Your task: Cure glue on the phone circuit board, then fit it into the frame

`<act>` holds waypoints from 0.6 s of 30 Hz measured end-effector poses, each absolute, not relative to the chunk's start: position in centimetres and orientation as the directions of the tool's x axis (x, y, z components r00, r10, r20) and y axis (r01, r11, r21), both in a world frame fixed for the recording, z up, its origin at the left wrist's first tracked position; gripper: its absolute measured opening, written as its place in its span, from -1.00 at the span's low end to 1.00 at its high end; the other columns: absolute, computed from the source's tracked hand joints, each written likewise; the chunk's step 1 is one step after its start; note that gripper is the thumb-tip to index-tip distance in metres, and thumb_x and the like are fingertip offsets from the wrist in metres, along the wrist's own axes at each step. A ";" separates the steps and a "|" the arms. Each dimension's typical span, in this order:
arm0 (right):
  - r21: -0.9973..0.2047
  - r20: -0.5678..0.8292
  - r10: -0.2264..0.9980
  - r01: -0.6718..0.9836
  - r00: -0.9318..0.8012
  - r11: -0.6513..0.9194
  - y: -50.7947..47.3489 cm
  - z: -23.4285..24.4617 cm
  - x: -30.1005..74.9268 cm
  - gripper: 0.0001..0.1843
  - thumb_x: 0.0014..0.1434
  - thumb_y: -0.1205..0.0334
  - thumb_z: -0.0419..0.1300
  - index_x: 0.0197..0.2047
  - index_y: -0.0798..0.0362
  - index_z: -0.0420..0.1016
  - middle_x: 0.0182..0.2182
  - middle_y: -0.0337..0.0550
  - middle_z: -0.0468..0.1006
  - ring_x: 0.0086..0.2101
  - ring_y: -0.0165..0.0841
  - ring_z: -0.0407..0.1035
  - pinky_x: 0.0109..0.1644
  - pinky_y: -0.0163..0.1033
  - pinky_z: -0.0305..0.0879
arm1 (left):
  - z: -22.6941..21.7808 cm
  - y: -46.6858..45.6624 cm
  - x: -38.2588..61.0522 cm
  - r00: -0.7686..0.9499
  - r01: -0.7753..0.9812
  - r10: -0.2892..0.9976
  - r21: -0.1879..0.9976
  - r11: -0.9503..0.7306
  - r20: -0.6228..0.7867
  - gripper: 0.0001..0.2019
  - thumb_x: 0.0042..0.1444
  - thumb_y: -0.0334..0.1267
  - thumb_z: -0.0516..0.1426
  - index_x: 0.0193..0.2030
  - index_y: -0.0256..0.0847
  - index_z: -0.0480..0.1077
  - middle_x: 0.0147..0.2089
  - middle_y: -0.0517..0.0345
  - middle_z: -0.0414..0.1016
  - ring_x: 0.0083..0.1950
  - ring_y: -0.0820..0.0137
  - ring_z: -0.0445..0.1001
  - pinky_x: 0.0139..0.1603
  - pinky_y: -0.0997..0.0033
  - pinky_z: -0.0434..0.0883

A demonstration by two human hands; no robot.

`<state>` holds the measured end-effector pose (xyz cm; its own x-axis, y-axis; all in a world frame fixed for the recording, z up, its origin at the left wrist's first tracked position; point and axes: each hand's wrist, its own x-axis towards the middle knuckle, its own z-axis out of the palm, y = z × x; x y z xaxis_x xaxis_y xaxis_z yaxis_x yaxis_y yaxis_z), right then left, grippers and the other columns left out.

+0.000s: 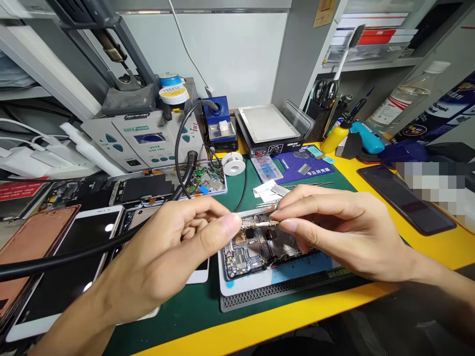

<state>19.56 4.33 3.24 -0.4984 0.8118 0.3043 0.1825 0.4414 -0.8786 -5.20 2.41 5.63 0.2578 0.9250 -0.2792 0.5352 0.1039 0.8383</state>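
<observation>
**Q:** What do the fingers do?

**A:** The right hand [345, 237] grasps a narrow gold-coloured strip [260, 223] between the thumb and forefinger tips. The left hand [166, 262] curls its fingers loosely, with the thumb tip at the strip's other end. The firmness of that contact cannot be told.

**Q:** Where is the strip located?

**A:** It is directly above the opened smartphone [252, 249], clear of the exposed circuit board [241, 257]. Hold such a part by its ends with the fingertips only. This keeps the palms off the board and the part level.

**Q:** What lies around the opened smartphone?

**A:** One repair mat [293, 277] lies beneath it. Tweezers [308, 185] lie just behind it; their number cannot be told. Farther behind are one hot plate [269, 123] and one solder spool [233, 164]. One black phone [406, 198] lies well to the right, and one white-framed phone [63, 272] lies to the left.
</observation>
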 end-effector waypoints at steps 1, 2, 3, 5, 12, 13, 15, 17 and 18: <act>-0.882 0.305 0.813 0.176 -0.495 0.437 4.3 3.2 19.5 -0.84 0.23 0.37 0.30 -0.13 0.04 0.66 -0.29 -0.16 0.61 -0.47 -0.55 0.45 -0.42 -0.46 0.41 | 5.6 2.4 -5.2 0.259 0.537 0.923 0.837 0.108 -0.286 -0.49 0.18 0.31 0.05 -0.22 -0.11 0.51 -0.49 0.26 0.24 -0.42 0.44 0.17 -0.45 0.39 0.08; -0.889 0.298 0.819 0.170 -0.491 0.426 4.3 3.1 19.5 -0.84 0.23 0.37 0.30 -0.12 0.03 0.66 -0.29 -0.16 0.60 -0.48 -0.55 0.44 -0.44 -0.45 0.40 | 5.6 2.4 -5.2 0.262 0.539 0.920 0.835 0.112 -0.292 -0.48 0.18 0.31 0.03 -0.24 -0.12 0.51 -0.49 0.27 0.22 -0.43 0.45 0.16 -0.45 0.39 0.08; -0.897 0.287 0.826 0.165 -0.486 0.409 4.3 3.1 19.4 -0.84 0.23 0.36 0.29 -0.12 0.03 0.66 -0.29 -0.16 0.60 -0.51 -0.55 0.43 -0.47 -0.44 0.39 | 5.6 2.4 -5.2 0.264 0.545 0.918 0.831 0.112 -0.297 -0.47 0.19 0.32 0.01 -0.26 -0.12 0.50 -0.50 0.27 0.21 -0.43 0.45 0.15 -0.44 0.38 0.08; -0.912 0.264 0.839 0.161 -0.475 0.378 4.3 3.0 19.4 -0.85 0.24 0.34 0.29 -0.13 0.01 0.66 -0.27 -0.17 0.60 -0.55 -0.56 0.40 -0.53 -0.42 0.35 | 5.5 2.4 -5.1 0.262 0.565 0.918 0.819 0.104 -0.297 -0.43 0.21 0.34 -0.04 -0.32 -0.13 0.48 -0.51 0.25 0.19 -0.43 0.44 0.15 -0.45 0.37 0.08; -0.828 0.360 0.811 0.243 -0.462 0.506 4.1 2.9 19.6 -0.75 0.16 0.46 0.32 -0.12 -0.03 0.66 -0.28 -0.21 0.63 -0.40 -0.51 0.49 -0.38 -0.45 0.44 | 5.6 1.5 -4.1 0.102 0.601 0.931 0.767 0.224 -0.351 -0.43 0.12 0.40 -0.01 -0.33 -0.08 0.47 -0.50 0.25 0.25 -0.45 0.44 0.18 -0.52 0.44 0.12; -0.809 0.386 0.798 0.245 -0.463 0.534 4.1 3.0 19.6 -0.72 0.14 0.48 0.34 -0.12 -0.03 0.66 -0.29 -0.23 0.64 -0.37 -0.50 0.50 -0.33 -0.46 0.46 | 5.6 1.4 -4.0 0.059 0.608 0.935 0.755 0.245 -0.351 -0.44 0.11 0.39 0.00 -0.31 -0.06 0.49 -0.47 0.24 0.33 -0.44 0.43 0.23 -0.54 0.46 0.13; -0.795 0.412 0.785 0.238 -0.462 0.558 4.1 3.2 19.3 -0.67 0.10 0.52 0.35 -0.11 -0.03 0.66 -0.33 -0.26 0.65 -0.33 -0.48 0.52 -0.26 -0.46 0.50 | 5.5 1.1 -3.9 0.016 0.628 0.943 0.737 0.248 -0.332 -0.45 0.10 0.38 0.01 -0.28 -0.03 0.52 -0.37 0.21 0.48 -0.41 0.40 0.32 -0.59 0.47 0.12; -0.795 0.417 0.785 0.235 -0.458 0.560 4.2 3.4 19.1 -0.68 0.09 0.52 0.35 -0.12 -0.02 0.67 -0.36 -0.26 0.66 -0.31 -0.46 0.53 -0.24 -0.49 0.50 | 5.4 0.9 -3.9 0.020 0.645 0.963 0.739 0.192 -0.268 -0.48 0.10 0.36 0.02 -0.26 0.00 0.53 -0.34 0.22 0.51 -0.43 0.40 0.33 -0.63 0.46 0.08; -0.794 0.410 0.789 0.247 -0.457 0.556 4.2 3.5 19.0 -0.69 0.09 0.52 0.35 -0.13 -0.01 0.68 -0.36 -0.24 0.67 -0.31 -0.46 0.54 -0.25 -0.50 0.50 | 5.2 0.8 -4.0 0.027 0.647 0.972 0.746 0.160 -0.232 -0.51 0.11 0.34 0.03 -0.26 0.01 0.53 -0.39 0.23 0.48 -0.48 0.43 0.29 -0.64 0.44 0.05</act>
<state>19.05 4.16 3.46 -0.4570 0.7892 0.4102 0.2473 0.5558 -0.7937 -4.01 0.82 5.22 0.0267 0.9723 -0.2321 0.6470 0.1602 0.7455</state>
